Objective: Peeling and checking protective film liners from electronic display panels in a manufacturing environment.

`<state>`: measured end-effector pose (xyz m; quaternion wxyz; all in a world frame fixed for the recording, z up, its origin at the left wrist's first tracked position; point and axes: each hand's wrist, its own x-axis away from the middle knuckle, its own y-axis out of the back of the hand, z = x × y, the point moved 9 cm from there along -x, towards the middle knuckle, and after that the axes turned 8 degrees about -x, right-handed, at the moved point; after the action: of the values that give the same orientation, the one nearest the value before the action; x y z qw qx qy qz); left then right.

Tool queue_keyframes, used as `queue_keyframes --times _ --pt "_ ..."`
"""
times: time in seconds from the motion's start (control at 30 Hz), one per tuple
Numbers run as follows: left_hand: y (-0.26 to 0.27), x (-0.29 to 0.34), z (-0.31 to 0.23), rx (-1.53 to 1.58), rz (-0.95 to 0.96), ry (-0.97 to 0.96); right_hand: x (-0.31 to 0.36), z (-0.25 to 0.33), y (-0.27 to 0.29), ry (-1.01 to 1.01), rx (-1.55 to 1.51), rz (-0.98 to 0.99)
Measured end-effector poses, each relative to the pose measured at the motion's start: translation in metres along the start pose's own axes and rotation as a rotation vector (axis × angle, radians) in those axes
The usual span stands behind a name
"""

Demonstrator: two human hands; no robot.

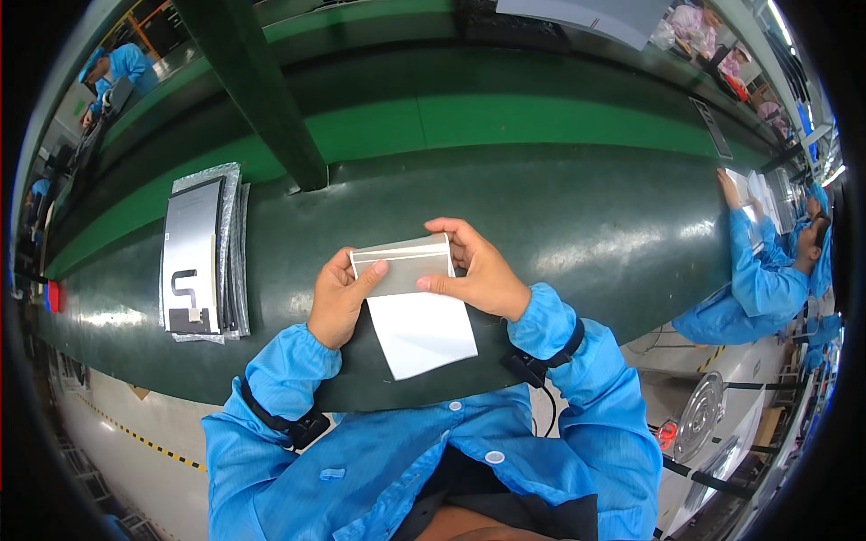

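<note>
Both my hands hold a small stack of greyish, see-through film sheets (406,278) with pale edges, above the table's near part. My left hand (334,305) is closed on the stack's left edge, thumb on top. On the right edge, my right hand (485,278) pinches it between the thumb and the fingers behind. A white sheet (422,335) extends from under the films toward me; I cannot tell whether it is joined to them.
On the dark green table (595,225), a flat display panel (191,243) tops a pile with bubble wrap (236,252) at left. A green post (271,99) rises behind. At right, a co-worker in blue (767,288) handles sheets. A round metal stool (699,415) stands lower right.
</note>
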<state>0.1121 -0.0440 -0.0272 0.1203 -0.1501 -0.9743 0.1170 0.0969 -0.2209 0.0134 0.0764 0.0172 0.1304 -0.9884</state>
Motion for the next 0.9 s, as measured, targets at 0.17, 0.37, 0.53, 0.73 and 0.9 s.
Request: queue_keyframes --times 0.17,0.37,0.53,0.73,0.9 --pt "0.002 0.001 0.004 0.012 -0.007 0.048 0.001 -0.004 0.001 0.016 0.123 0.077" --pt "-0.001 0.003 0.003 -0.022 0.02 0.049 0.0 -0.014 0.003 -0.077 0.144 0.067" --pt "-0.015 0.005 -0.019 -0.107 0.099 -0.1 -0.001 -0.019 0.01 -0.085 0.2 0.029" --pt "-0.001 0.004 -0.004 -0.18 0.033 -0.09 0.0 -0.025 0.01 -0.152 0.123 0.016" --pt "0.003 0.004 -0.011 -0.202 -0.047 -0.139 0.003 0.017 -0.005 0.235 0.285 0.103"
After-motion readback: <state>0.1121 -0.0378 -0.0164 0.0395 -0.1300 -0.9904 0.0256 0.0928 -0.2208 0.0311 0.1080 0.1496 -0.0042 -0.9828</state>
